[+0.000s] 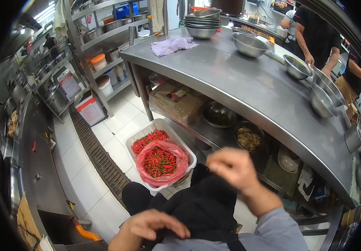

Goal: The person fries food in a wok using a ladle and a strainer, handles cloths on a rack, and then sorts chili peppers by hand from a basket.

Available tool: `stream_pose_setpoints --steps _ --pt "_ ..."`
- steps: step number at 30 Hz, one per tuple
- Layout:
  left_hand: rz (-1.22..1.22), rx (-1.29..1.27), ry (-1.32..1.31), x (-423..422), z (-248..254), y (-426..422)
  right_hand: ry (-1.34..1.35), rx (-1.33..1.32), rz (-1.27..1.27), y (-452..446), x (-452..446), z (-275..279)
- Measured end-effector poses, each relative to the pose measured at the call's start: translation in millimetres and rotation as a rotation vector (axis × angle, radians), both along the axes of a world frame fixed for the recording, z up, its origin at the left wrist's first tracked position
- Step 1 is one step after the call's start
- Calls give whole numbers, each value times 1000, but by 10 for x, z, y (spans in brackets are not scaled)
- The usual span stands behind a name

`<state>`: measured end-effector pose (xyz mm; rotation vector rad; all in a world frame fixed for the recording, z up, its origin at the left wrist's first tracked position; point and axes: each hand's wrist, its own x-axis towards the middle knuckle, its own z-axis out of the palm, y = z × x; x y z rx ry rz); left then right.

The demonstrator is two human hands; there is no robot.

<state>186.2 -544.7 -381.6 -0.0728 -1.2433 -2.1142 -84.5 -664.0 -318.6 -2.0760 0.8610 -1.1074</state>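
Observation:
My left hand point(155, 224) hovers over my lap, fingers stretched out and holding nothing. Raised above my knee, my right hand point(235, 169) has its fingers curled in and slightly blurred; whatever they may hold is hidden. In front of my knees a white plastic basket point(192, 161) sits low, near the tiled floor. Inside it, an open pink plastic bag point(147, 151) is full of red chilies point(160, 163), some with green stems. More loose red chilies point(157, 136) lie behind the bag. Both hands are apart from the basket.
A steel table point(214, 62) curves along my right, with metal bowls point(250, 44) and a purple cloth point(173, 46) on it. Its lower shelf holds a bowl of brownish food point(248, 139). A floor drain grate point(98, 154) runs at left. A co-worker point(318, 31) stands across the table.

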Motion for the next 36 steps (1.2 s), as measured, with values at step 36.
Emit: stream_pose_setpoints --steps 36 --pt "419 -52 -571 525 -743 -1261 1148 -82 -1153 -3590 -1717 1219"
